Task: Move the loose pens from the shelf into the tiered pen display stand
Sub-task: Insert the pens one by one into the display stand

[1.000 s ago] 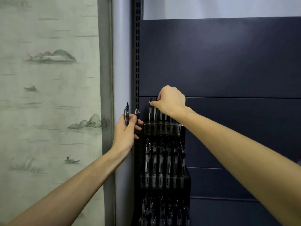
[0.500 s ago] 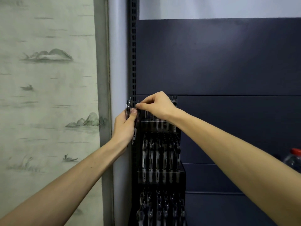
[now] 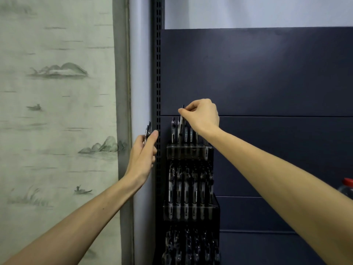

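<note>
At the top tier of the tiered pen display stand [image 3: 190, 152], near its left edge, the person's right hand [image 3: 202, 116] is pinching one pen [image 3: 181, 129] by its upper end, between thumb and fingertips. The pen is hanging below the pinch, a little tilted, and its lower end is reaching down among the pens already standing in that tier; whether it is already seated in a slot, I cannot tell. The two lower tiers are looking full of dark pens.

Just beside the left edge of the stand, in front of the perforated upright [image 3: 158, 73] of the shelving, the left hand [image 3: 142, 155] is holding the remaining loose pens [image 3: 148, 131] (two or three, it is hard to count). The fingers are curled around their barrels, the thumb is lying straight along them, and the clip ends are standing out above the hand.

I am judging that such a pen is light, stiff and smooth, so it is needing little force, but it is slipping easily if the pinch is loose. Holding it near the clip end, as the right hand is doing, is leaving the long barrel free below for guiding into the slot. The neighbouring pens are standing very close, so a slanted entry is risking to knock them.

A bottle with a red cap [image 3: 348, 187] is showing at the right edge of the shelf.
</note>
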Action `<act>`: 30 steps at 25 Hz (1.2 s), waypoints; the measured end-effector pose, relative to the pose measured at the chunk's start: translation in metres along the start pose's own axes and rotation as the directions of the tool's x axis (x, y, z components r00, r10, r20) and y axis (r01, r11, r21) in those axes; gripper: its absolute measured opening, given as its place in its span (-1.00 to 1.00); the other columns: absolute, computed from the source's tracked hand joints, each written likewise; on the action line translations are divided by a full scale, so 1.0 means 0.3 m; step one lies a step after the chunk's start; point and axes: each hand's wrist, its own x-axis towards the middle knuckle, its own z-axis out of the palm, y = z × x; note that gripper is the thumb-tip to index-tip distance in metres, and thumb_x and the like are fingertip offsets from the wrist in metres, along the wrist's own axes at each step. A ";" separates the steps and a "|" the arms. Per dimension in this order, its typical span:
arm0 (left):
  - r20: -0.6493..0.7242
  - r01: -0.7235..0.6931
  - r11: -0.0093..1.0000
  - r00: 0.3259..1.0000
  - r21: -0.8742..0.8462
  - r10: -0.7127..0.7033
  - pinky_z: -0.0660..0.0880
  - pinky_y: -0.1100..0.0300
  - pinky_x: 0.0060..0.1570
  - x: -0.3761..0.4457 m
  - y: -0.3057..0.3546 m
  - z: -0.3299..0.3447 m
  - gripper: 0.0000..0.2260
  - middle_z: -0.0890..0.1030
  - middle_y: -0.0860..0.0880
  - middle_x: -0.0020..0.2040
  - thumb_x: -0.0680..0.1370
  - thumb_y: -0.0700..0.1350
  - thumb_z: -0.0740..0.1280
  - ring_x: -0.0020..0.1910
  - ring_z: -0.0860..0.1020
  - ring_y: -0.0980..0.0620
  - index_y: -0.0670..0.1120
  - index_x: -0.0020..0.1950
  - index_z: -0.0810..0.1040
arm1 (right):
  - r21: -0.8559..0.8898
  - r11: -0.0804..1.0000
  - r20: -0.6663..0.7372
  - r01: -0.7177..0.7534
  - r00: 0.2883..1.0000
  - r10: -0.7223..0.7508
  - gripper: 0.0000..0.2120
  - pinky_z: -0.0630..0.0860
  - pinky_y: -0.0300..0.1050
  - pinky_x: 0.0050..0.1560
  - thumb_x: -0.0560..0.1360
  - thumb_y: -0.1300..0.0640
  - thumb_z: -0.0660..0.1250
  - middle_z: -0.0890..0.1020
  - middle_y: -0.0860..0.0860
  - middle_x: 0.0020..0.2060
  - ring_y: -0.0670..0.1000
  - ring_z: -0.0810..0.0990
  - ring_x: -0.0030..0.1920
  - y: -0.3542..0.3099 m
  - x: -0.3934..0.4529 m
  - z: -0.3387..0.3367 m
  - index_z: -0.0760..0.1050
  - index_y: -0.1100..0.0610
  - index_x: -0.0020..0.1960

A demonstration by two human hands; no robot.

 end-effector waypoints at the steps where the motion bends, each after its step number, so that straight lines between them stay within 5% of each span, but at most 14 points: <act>1: 0.001 0.039 0.998 0.999 -0.048 -0.039 0.13 0.29 -0.58 0.005 0.007 0.000 -0.73 0.32 0.09 -0.45 0.69 0.12 0.19 -0.55 0.20 0.14 -0.03 -0.09 0.38 | -0.013 1.000 -0.014 0.015 1.000 -0.015 -0.82 0.56 -0.15 -0.16 0.52 -0.08 0.46 0.68 -0.13 -0.29 -0.12 0.65 -0.20 -0.002 0.000 0.006 0.70 0.02 -0.13; 4: 0.029 0.084 0.985 0.996 -0.147 -0.081 0.07 0.30 -0.60 0.008 0.010 -0.006 -0.75 0.26 0.07 -0.45 0.67 0.01 0.09 -0.55 0.14 0.13 -0.05 -0.14 0.38 | -0.103 0.994 0.085 0.029 0.996 -0.020 -0.81 0.58 -0.13 -0.19 0.50 -0.07 0.47 0.68 -0.11 -0.33 -0.09 0.66 -0.23 0.005 0.002 0.015 0.69 0.03 -0.19; 9: 0.009 -0.005 0.999 1.000 -0.054 0.006 0.19 0.32 -0.54 0.000 -0.031 -0.003 -0.80 0.39 0.03 -0.34 0.70 -0.17 0.13 -0.45 0.26 0.11 -0.06 -0.13 0.35 | -0.210 0.977 0.199 0.045 0.980 -0.002 -0.80 0.61 -0.08 -0.17 0.45 -0.03 0.48 0.69 -0.03 -0.35 -0.01 0.67 -0.23 0.006 -0.018 0.031 0.67 0.10 -0.22; 15: -0.027 -0.085 0.994 0.996 0.073 0.088 0.34 0.26 -0.39 0.023 -0.076 -0.012 -0.84 0.54 0.04 -0.25 0.73 -0.14 0.17 -0.37 0.43 0.16 -0.10 0.02 0.50 | -0.214 0.973 0.274 -0.086 0.951 0.144 -0.78 0.67 0.00 -0.05 0.42 -0.04 0.54 0.72 -0.04 -0.34 -0.02 0.69 -0.21 -0.019 0.009 0.004 0.71 0.12 -0.18; 19: -0.033 -0.047 0.997 0.998 -0.063 0.044 0.52 0.35 -0.31 0.003 -0.029 0.008 -0.86 0.59 0.03 -0.09 0.72 -0.19 0.22 -0.22 0.49 0.14 -0.18 0.14 0.55 | -0.140 0.988 0.105 0.068 0.993 -0.053 -0.71 0.56 -0.12 -0.16 0.46 -0.23 0.46 0.66 -0.13 -0.35 -0.11 0.65 -0.22 -0.054 -0.015 -0.017 0.67 0.00 -0.16; 24: 0.022 -0.012 0.983 1.000 -0.184 0.016 0.56 0.05 0.01 0.022 0.020 0.017 -0.86 0.70 -0.23 0.08 0.67 -0.15 0.32 -0.01 0.64 -0.05 -0.14 0.13 0.66 | 0.002 0.985 0.384 0.174 0.909 -0.162 -0.78 0.65 0.00 -0.06 0.42 -0.20 0.52 0.69 -0.13 -0.34 -0.14 0.64 -0.22 -0.104 -0.060 0.036 0.73 -0.05 -0.19; 26: 0.006 -0.052 0.987 0.999 -0.155 0.053 0.59 0.17 0.06 0.021 0.030 0.020 -0.86 0.72 -0.16 0.05 0.67 -0.16 0.32 -0.01 0.66 0.08 -0.11 0.13 0.67 | 0.039 0.989 0.390 0.142 0.909 -0.146 -0.85 0.64 0.02 0.05 0.42 -0.11 0.56 0.71 -0.15 -0.27 -0.12 0.66 -0.12 -0.100 -0.039 0.043 0.75 -0.04 -0.16; 28: -0.051 -0.095 0.990 0.995 -0.104 0.090 0.54 0.41 -0.11 0.013 0.042 0.013 -0.84 0.69 0.00 -0.08 0.68 -0.17 0.31 -0.17 0.63 0.30 -0.15 0.18 0.65 | 0.056 0.994 0.336 0.095 0.936 -0.108 -0.87 0.64 -0.01 0.07 0.44 -0.08 0.55 0.71 -0.15 -0.25 -0.11 0.67 -0.10 -0.097 -0.016 0.034 0.75 -0.02 -0.15; 30: -0.105 -0.111 0.993 0.989 -0.046 0.106 0.53 0.43 -0.10 0.016 0.024 -0.012 -0.81 0.67 0.05 -0.08 0.68 -0.15 0.31 -0.18 0.64 0.21 -0.15 0.25 0.64 | 0.023 0.996 0.212 0.083 0.974 -0.086 -0.87 0.64 -0.02 0.03 0.47 -0.08 0.52 0.71 -0.15 -0.22 -0.09 0.67 -0.12 -0.098 0.014 0.016 0.73 -0.04 -0.12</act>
